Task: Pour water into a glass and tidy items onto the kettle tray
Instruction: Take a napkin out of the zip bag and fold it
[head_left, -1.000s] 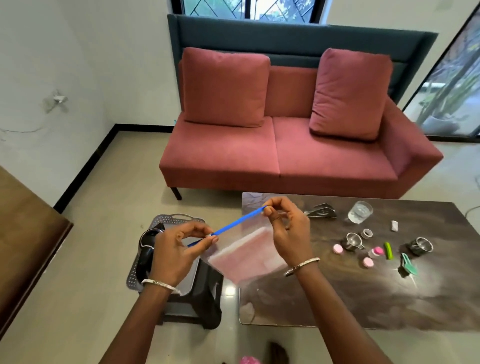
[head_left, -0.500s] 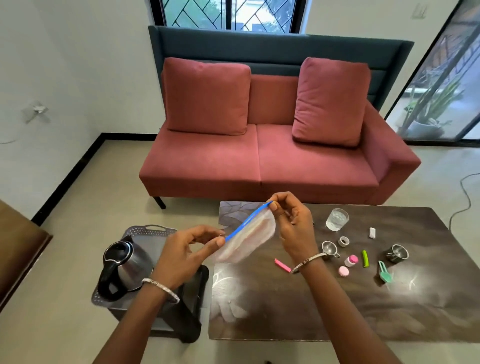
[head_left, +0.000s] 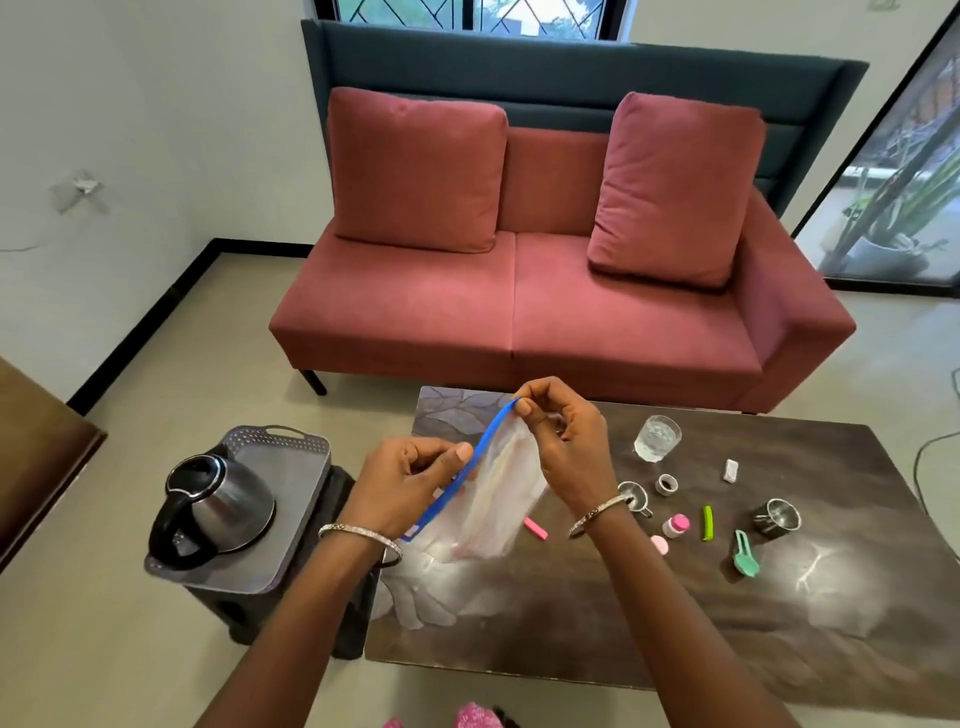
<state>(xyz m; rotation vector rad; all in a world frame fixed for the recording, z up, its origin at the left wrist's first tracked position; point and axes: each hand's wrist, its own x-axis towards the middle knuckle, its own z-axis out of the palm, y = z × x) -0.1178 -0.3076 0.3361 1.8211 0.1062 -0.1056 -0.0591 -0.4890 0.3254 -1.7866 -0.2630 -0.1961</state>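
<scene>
A clear zip bag (head_left: 501, 499) with a blue seal strip hangs between both hands above the near-left part of the tabletop (head_left: 649, 618). The right hand (head_left: 563, 441) pinches the strip's upper end in a thumb-and-finger grip; the left hand (head_left: 402, 486) pinches the strip lower down, so the strip runs diagonally between the two grips.

On the tabletop: one glass (head_left: 656, 438) of water, two small steel cups (head_left: 777, 516) (one partly hidden behind the right wrist), one pink stick (head_left: 535, 528), one green stick (head_left: 707, 523) and one teal clip (head_left: 744, 553), with a few smaller bits too small to tell.

Left of the tabletop, one kettle (head_left: 218, 506) stands on a grey tray (head_left: 296, 452) on a dark stool. A red sofa (head_left: 519, 312) with two cushions sits behind on a pale tiled floor.
</scene>
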